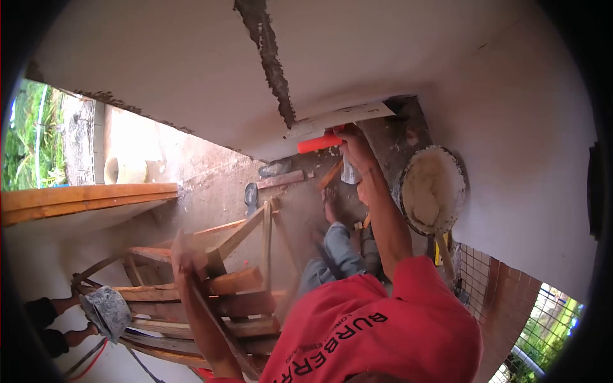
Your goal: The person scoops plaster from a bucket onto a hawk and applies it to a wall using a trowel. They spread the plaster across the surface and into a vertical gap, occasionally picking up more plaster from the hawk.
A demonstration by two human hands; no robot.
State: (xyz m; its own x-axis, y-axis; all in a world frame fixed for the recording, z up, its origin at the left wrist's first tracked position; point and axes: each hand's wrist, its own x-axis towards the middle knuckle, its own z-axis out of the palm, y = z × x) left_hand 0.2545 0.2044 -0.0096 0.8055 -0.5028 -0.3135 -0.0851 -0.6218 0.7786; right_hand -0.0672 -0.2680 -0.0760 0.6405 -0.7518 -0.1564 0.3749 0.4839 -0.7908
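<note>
White plastered surface [159, 57], dark open seam [271, 64]. Dusty concrete floor [211, 172]. Timber scaffold [242, 281]. Daylight enters at left opening [25, 134].

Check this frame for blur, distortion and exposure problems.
Head view: heavy fisheye bending, black vignette around the edges; left hand at the wooden frame smeared by motion blur; right hand on the orange-handled tool fairly sharp; soft, even daylight, no glare.

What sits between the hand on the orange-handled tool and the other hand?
In the head view, wooden trestle slats lie between the right hand, gripping the orange-handled tool, and the left hand.
</note>
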